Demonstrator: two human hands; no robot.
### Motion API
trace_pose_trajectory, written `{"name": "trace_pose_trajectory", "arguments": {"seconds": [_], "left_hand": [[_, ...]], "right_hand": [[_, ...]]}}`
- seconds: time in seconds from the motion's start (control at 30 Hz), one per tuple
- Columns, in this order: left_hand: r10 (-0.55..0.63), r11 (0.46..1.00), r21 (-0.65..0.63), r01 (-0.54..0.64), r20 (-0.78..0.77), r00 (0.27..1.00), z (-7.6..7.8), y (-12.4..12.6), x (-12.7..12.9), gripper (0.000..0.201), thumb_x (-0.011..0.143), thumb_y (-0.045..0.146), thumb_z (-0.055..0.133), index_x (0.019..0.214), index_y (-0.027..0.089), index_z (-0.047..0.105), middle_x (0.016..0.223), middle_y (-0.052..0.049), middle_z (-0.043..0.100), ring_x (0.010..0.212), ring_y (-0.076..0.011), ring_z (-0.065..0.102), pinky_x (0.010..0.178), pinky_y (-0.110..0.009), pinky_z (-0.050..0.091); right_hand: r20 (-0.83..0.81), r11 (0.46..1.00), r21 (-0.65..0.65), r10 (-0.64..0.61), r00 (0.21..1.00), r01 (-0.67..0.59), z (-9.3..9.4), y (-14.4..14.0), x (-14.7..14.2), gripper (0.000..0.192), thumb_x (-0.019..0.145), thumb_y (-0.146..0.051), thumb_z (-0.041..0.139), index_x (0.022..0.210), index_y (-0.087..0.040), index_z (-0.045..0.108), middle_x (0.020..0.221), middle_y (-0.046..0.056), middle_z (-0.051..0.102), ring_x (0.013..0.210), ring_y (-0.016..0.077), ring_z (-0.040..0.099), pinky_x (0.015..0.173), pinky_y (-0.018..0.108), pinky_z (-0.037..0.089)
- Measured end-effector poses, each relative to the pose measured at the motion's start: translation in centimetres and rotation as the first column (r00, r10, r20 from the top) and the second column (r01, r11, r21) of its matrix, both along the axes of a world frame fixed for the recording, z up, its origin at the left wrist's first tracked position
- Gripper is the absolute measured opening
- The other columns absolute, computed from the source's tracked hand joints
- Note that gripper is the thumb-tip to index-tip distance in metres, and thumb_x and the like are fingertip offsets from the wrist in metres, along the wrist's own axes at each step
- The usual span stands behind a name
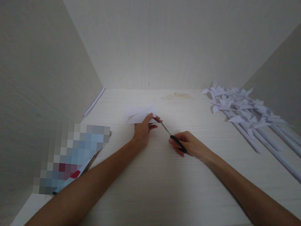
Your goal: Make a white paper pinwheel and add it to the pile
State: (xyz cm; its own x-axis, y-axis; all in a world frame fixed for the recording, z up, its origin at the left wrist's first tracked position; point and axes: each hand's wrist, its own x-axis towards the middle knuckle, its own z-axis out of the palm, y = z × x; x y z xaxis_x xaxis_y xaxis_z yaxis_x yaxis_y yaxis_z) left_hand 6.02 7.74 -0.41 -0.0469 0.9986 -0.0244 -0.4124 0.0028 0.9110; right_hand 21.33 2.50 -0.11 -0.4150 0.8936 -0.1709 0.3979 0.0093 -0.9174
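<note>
My left hand (143, 130) pinches a folded white paper sheet (137, 113) just above the pale wooden table (160, 184). In my right hand (187, 144) is a pair of black-handled scissors (173, 138), fingers through the handles. The thin blades point up and left, and their tips meet the paper's right edge by my left fingertips. Both forearms reach in from the near edge.
Several white paper pinwheels on rolled paper sticks (247, 114) lie in a row at the right. A rolled paper stick (95, 101) lies along the left wall. A blurred coloured package (73, 155) sits at the near left. Walls close in the table on three sides.
</note>
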Motion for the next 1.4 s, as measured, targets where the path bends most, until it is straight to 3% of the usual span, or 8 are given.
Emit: {"name": "trace_pose_trajectory", "arguments": {"seconds": [1.0,1.3,1.4], "left_hand": [[0.015,1.000,-0.025,-0.014,0.012,1.000,0.02,0.15,-0.07,0.011,0.067,0.025,0.056,0.068,0.014,0.056,0.065,0.000,0.060,0.057,-0.0098,0.059,0.046,-0.018,0.040],[0.057,0.998,-0.037,-0.055,0.055,0.997,-0.10,0.26,-0.23,0.013,0.068,0.027,0.056,0.069,0.014,0.056,0.068,0.000,0.061,0.060,-0.0090,0.060,0.047,-0.016,0.040],[0.079,0.996,-0.048,-0.077,0.054,0.995,-0.16,0.39,-0.24,0.013,0.067,0.027,0.057,0.068,0.014,0.055,0.067,0.000,0.061,0.058,-0.0092,0.060,0.046,-0.017,0.039]], "right_hand": [[0.028,1.000,0.023,0.007,1.000,-0.008,-0.23,0.21,0.20,0.045,0.074,-0.052,0.049,0.046,-0.017,0.043,0.038,-0.004,0.043,0.037,0.0064,0.035,0.040,0.021,0.024],[-0.007,0.997,-0.045,-0.059,0.998,0.058,0.05,-0.23,-0.34,0.033,0.070,-0.040,0.056,0.051,-0.017,0.043,0.040,-0.005,0.046,0.035,0.0049,0.035,0.037,0.020,0.023],[-0.117,0.986,-0.069,-0.162,0.980,0.155,-0.17,-0.15,-0.41,0.020,0.064,-0.028,0.062,0.059,-0.016,0.047,0.047,-0.005,0.051,0.035,0.0032,0.034,0.034,0.018,0.021]]}}
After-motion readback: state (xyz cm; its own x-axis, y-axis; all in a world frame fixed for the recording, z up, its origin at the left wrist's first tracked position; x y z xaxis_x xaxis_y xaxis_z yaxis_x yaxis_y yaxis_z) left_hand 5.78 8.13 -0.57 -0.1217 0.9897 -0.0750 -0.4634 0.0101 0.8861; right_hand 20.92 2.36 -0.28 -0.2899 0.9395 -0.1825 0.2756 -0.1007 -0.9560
